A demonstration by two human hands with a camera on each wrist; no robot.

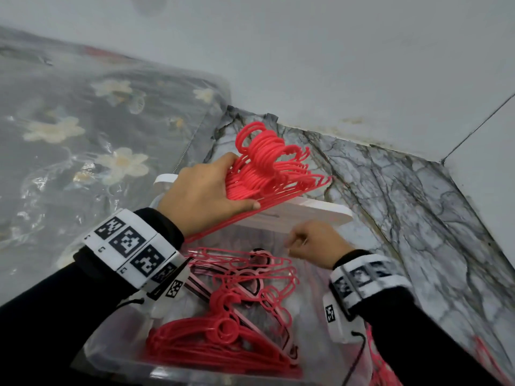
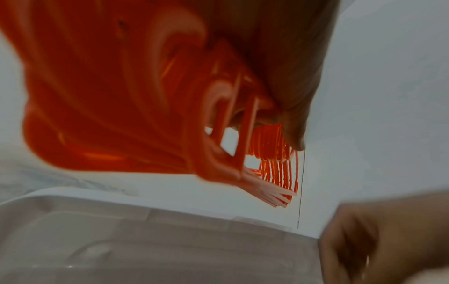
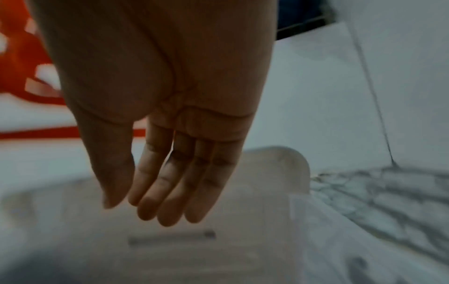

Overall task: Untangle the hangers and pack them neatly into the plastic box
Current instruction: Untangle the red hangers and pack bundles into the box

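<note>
Left hand: the left hand is gripping a stack of red hangers, thumb under and fingers over, hooks lined up and pointing away; holding them squeezed together is likely keeping them aligned for packing as one bundle.
Stack: it is hanging in the air above the far end of the box, touching nothing but the hand.
Right hand: the right hand is hovering over the far right part of the box, holding nothing; the right wrist view is showing its fingers nearly straight and together, probably ready to steady or guide the bundle down.
Box: the clear box is sitting on the marble-patterned surface, near the wall corner, its white lid lying at its far end.
Packed hangers: more hangers are already lying in the box, the near ones nested, the pink ones looser.
Loose hangers: a few are waiting outside the box at its near right side.
Quilt bag: a flowered bag is lying to the left.
</note>
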